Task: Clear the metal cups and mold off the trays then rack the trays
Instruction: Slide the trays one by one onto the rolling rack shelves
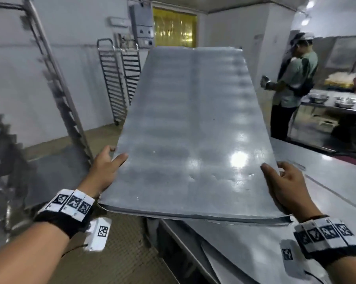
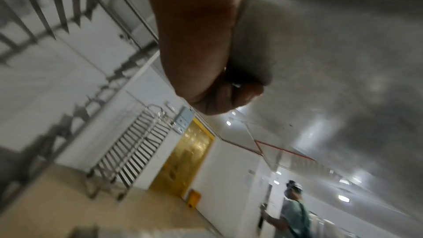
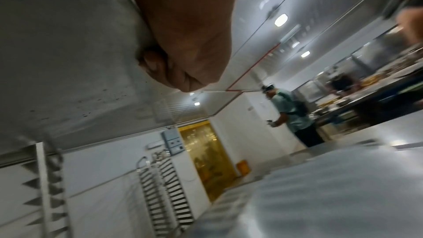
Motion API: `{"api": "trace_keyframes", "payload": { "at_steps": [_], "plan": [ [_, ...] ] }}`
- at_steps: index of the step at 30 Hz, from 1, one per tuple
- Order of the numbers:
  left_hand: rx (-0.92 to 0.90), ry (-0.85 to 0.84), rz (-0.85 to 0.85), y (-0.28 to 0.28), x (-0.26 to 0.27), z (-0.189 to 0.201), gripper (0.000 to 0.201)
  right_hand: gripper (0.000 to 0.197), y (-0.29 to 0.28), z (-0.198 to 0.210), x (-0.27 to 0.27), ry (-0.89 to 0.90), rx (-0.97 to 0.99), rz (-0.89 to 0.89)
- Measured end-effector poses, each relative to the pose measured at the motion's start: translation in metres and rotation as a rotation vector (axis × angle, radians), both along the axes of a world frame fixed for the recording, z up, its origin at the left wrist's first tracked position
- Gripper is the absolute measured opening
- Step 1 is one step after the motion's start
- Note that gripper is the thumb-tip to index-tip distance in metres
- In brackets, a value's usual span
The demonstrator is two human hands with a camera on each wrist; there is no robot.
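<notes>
A long bare metal tray [image 1: 189, 128] is lifted off the table and points away from me, its far end raised. My left hand [image 1: 107, 167] grips its left edge near the close corner, thumb on top. My right hand [image 1: 283, 181] grips the right edge the same way. Both wrist views show the tray's grey underside [image 2: 320, 61] [image 3: 64, 61] with fingers [image 2: 228, 97] [image 3: 160, 68] curled beneath it. More flat trays [image 1: 244, 249] lie stacked on the steel table under the lifted one. No cups or mold are in view.
A tall tray rack [image 1: 56, 83] stands close on my left. Two more wheeled racks [image 1: 119, 78] stand by the far wall beside a yellow curtain door [image 1: 174, 27]. A person in a green shirt [image 1: 294, 83] stands at a counter on the right. The steel table [image 1: 326, 181] runs along my right.
</notes>
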State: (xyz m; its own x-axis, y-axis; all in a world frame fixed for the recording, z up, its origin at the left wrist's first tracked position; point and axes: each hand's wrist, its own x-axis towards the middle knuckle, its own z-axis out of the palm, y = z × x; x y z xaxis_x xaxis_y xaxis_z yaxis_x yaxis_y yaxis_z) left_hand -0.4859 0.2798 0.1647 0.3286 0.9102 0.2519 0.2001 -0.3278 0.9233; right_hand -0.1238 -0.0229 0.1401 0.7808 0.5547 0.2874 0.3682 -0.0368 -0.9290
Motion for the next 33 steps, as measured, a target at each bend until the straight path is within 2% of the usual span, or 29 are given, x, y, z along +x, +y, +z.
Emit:
{"api": "trace_keyframes", "payload": {
  "at_steps": [4,8,11,14,18,21,24,28,33],
  "plan": [
    [0.004,-0.045,0.162,0.035,-0.075,0.016,0.013,0.019,0.100,0.017,-0.036,-0.027,0.035,0.165],
    [0.026,-0.048,0.313,0.060,-0.150,0.029,0.029,0.028,0.185,0.036,-0.077,-0.022,0.030,0.351],
    [0.014,-0.010,0.420,0.063,-0.194,0.034,0.029,0.027,0.237,0.050,-0.107,0.055,0.026,0.503],
    [-0.011,-0.056,0.517,0.053,-0.227,0.038,0.034,0.043,0.276,0.059,-0.135,0.043,0.025,0.621],
    [-0.059,-0.064,0.633,0.033,-0.263,0.038,0.041,0.045,0.327,0.054,-0.161,0.095,-0.063,0.751],
    [-0.082,-0.018,0.715,0.020,-0.288,0.034,0.052,0.062,0.351,0.051,-0.182,0.099,-0.132,0.861],
    [-0.097,0.056,0.781,0.008,-0.305,0.028,0.045,0.048,0.361,0.050,-0.204,0.076,-0.184,0.903],
    [-0.137,0.090,0.818,0.001,-0.328,0.009,0.038,0.048,0.371,0.035,-0.224,0.054,-0.261,0.951],
    [-0.193,0.115,0.820,0.017,-0.344,-0.018,0.035,0.033,0.393,0.027,-0.239,0.058,-0.272,0.978]
  ]
}}
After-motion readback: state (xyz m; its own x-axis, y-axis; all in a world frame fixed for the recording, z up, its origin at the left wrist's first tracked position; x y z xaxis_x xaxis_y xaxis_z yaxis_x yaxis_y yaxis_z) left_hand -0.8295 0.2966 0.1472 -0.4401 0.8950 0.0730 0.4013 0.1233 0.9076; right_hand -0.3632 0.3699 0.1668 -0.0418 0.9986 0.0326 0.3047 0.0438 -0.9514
